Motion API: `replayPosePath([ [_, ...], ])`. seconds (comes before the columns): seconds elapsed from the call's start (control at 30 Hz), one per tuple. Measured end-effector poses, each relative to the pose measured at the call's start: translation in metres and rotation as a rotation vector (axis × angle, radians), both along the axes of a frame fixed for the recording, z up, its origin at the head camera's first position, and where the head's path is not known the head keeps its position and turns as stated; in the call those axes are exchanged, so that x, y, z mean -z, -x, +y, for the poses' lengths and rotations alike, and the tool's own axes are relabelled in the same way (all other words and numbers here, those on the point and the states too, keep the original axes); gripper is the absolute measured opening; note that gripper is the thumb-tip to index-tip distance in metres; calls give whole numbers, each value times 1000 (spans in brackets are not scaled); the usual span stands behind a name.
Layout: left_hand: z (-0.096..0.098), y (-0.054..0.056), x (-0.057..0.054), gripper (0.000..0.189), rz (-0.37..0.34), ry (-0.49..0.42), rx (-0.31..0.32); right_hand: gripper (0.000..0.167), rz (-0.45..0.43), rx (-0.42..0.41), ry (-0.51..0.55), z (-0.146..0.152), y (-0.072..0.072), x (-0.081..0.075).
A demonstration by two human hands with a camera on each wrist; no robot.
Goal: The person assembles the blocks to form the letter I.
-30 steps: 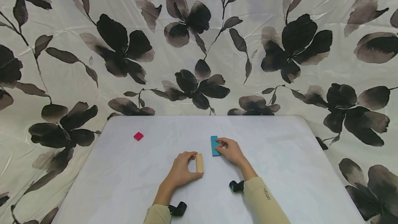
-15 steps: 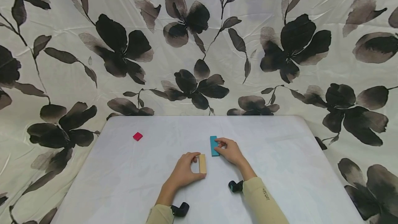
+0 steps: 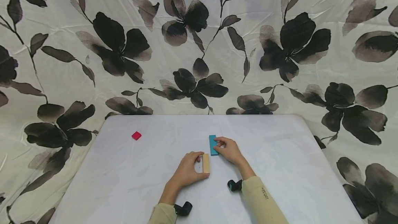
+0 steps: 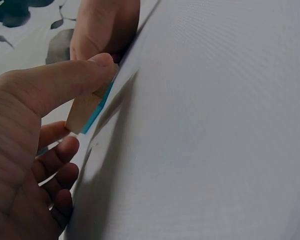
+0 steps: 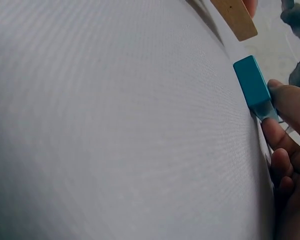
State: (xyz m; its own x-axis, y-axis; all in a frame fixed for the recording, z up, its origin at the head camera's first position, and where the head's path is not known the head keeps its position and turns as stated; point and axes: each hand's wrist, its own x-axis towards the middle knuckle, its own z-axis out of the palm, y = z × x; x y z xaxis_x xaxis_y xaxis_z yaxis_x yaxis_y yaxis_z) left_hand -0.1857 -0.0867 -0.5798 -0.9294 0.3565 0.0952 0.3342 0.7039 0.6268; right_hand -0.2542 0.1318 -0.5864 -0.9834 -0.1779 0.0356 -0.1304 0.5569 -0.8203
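Note:
In the head view my left hand (image 3: 188, 170) holds a plain wooden block (image 3: 206, 164) by its two ends, thumb at the near end and forefinger at the far end. Just beyond it and slightly to the right, a blue block (image 3: 213, 145) lies on the table. My right hand (image 3: 229, 150) pinches the blue block along its right side with thumb and fingertips, other fingers curled. In the right wrist view a small gap separates the blue block (image 5: 252, 82) from the wooden block (image 5: 236, 19). The left wrist view shows the wooden block (image 4: 82, 112) raised over its shadow.
A small red block (image 3: 136, 136) lies at the far left of the white-covered table (image 3: 273, 141). Behind the table's far edge hangs a floral cloth (image 3: 248, 44). Black wrist cameras (image 3: 183, 209) sit on both wrists.
My left hand has carried the wooden block to the right, nearer to the blue block. My right hand stays at the blue block, and the head view has shifted slightly.

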Motion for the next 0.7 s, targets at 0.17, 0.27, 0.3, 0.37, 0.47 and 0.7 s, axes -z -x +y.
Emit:
replayPosePath([
  [0.17, 5, -1, 0, 79, 8, 17, 14, 33, -3, 2, -5, 0, 0, 0],
  [0.27, 7, -1, 0, 79, 10, 27, 18, 34, -2, 3, -10, 0, 0, -1],
  [0.3, 7, -1, 0, 79, 14, 28, 19, 34, -3, 3, -13, 0, 0, -1],
  [0.37, 8, -1, 0, 79, 20, 29, 20, 34, -3, 2, -16, 0, 0, -1],
  [0.47, 9, -1, 1, 79, 36, 34, 22, 34, -8, 3, -15, 0, 0, -1],
  [0.7, 13, -1, 5, 80, 64, 59, 20, 35, -8, -2, -17, 0, 0, -1],
])
